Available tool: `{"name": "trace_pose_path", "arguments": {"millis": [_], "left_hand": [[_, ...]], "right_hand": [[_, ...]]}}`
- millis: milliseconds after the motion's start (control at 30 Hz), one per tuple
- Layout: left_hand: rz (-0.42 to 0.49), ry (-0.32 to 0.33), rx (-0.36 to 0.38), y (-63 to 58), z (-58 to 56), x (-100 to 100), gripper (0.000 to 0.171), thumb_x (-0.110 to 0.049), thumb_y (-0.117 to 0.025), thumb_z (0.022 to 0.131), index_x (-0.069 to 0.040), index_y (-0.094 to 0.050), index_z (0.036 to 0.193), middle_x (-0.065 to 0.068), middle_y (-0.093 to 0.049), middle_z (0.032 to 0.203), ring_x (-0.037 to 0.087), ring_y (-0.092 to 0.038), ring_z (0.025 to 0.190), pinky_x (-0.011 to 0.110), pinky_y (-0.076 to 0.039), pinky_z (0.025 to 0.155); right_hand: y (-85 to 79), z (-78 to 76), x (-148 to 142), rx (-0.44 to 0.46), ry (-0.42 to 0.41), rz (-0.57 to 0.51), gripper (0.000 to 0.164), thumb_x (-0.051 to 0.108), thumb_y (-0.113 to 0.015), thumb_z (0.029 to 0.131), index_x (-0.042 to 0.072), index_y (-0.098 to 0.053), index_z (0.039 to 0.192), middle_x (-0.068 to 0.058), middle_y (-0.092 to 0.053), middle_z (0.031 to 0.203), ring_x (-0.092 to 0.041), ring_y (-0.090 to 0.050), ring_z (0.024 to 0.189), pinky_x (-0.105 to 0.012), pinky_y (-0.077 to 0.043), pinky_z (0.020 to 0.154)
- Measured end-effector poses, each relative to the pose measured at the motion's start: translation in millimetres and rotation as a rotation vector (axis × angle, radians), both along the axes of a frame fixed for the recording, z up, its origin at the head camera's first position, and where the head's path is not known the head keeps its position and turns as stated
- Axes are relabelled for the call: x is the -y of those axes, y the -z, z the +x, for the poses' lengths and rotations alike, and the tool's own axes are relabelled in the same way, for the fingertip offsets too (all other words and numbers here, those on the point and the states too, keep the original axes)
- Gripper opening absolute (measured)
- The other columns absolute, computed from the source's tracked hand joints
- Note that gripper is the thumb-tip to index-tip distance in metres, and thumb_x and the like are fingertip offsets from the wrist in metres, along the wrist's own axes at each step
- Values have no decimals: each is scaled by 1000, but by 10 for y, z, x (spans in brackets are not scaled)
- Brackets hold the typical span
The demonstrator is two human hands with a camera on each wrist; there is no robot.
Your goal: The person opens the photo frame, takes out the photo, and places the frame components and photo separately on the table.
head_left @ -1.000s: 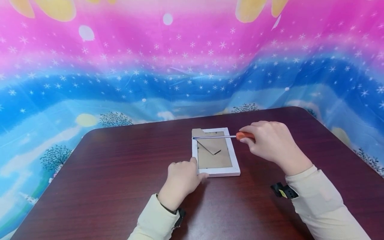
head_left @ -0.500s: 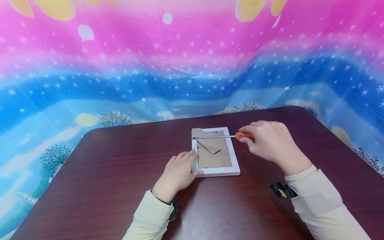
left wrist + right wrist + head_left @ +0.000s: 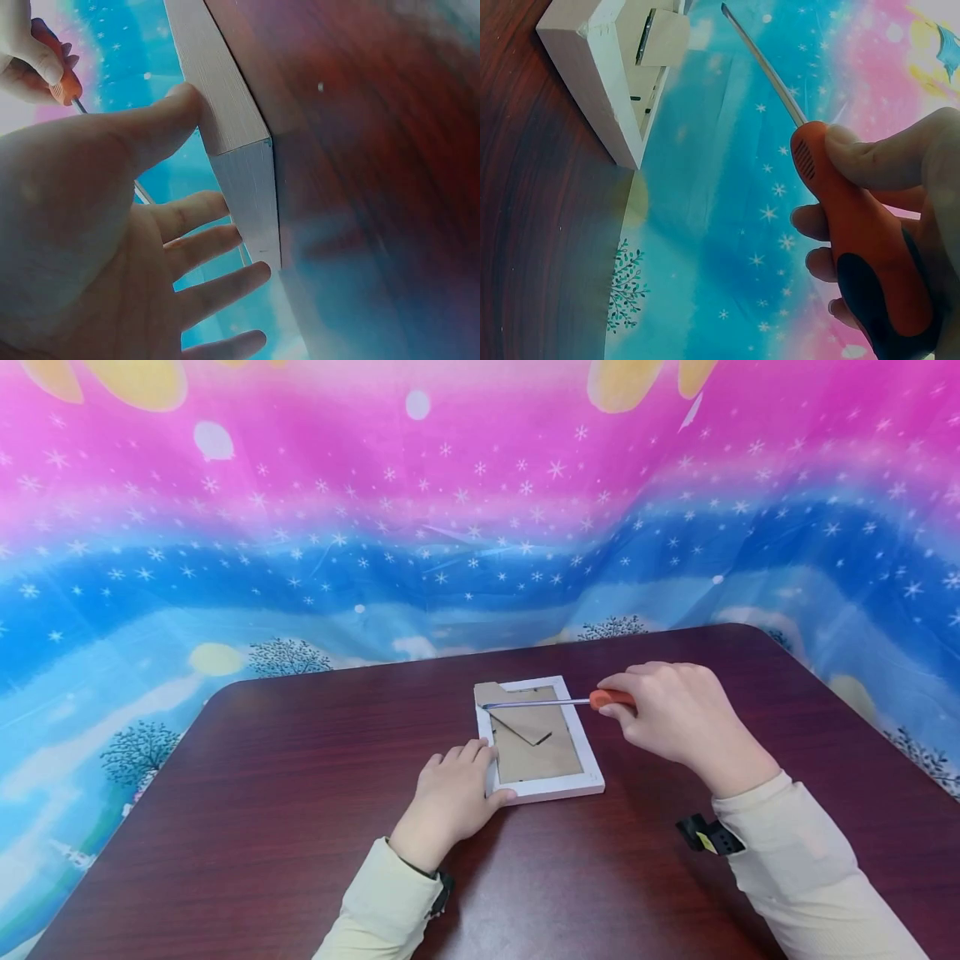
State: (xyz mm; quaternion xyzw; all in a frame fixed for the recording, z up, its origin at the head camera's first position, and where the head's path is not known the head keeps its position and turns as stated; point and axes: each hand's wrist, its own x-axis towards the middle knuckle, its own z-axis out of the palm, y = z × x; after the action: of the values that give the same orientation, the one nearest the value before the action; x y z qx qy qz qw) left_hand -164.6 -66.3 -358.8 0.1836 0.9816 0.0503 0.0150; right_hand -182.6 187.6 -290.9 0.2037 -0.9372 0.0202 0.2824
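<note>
A white picture frame [image 3: 562,791] lies back up on the table, its brown backing board [image 3: 536,762] and easel leg [image 3: 517,714] showing. My left hand [image 3: 447,797] is at its near left corner. In the left wrist view, the thumb touches one side of the frame [image 3: 251,176] and the straight fingers reach along the adjoining side. My right hand [image 3: 678,718] grips an orange-and-black screwdriver [image 3: 870,240] by its handle. Its shaft points left across the frame in the head view; in the right wrist view the tip stands off above the backing.
The dark red wooden table [image 3: 285,793] has rounded far corners. Behind it hangs a pink and blue snowflake cloth [image 3: 450,527]. Small dark metal tabs [image 3: 635,98] sit along the frame's inner edge.
My left hand's fingers have straightened from a curl and shifted along the frame's left side. The frame has turned slightly, its far end going left. The right hand and screwdriver look still.
</note>
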Motion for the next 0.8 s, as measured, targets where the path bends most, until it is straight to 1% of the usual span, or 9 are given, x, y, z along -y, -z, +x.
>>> {"name": "trace_pose_path", "arguments": {"millis": [133,300,400,633,800], "left_hand": [[8,-9,-14,11,10,-15,61,-56,-54,85,-16,-49,130,5,-49,141,25,-46,125,50,-40,101],[-10,-11,-51,29,21,-30,60,-57,-52,85,-14,-50,126,5,-51,137,24,-42,128,49,-40,102],[-5,-11,-63,41,21,-32,62,-58,-52,85,-12,-49,127,6,-51,136,23,-39,130,49,-40,102],[33,-49,-30,52,1,-26,82,-60,-54,83,-6,-38,142,11,-41,149,26,-35,135,53,-37,107],[47,-64,-1,38,-12,-22,84,-60,-54,82,-5,-37,143,11,-40,150,27,-35,136,55,-35,109]], "right_hand": [[7,1,-2,15,9,2,23,33,-73,73,21,-77,92,-3,-77,75,-20,-66,64,-39,-47,46],[16,-3,-2,50,7,3,22,33,-72,75,20,-77,92,-3,-77,75,-19,-65,63,-39,-47,46],[18,-2,2,81,11,11,21,33,-72,75,20,-77,91,-3,-76,73,-17,-63,60,-37,-46,44],[3,15,4,132,24,33,20,32,-72,75,19,-78,90,-1,-76,71,-14,-58,55,-33,-44,43],[-16,31,1,144,28,28,18,30,-73,74,19,-78,87,1,-75,67,-12,-55,52,-32,-43,42]]}}
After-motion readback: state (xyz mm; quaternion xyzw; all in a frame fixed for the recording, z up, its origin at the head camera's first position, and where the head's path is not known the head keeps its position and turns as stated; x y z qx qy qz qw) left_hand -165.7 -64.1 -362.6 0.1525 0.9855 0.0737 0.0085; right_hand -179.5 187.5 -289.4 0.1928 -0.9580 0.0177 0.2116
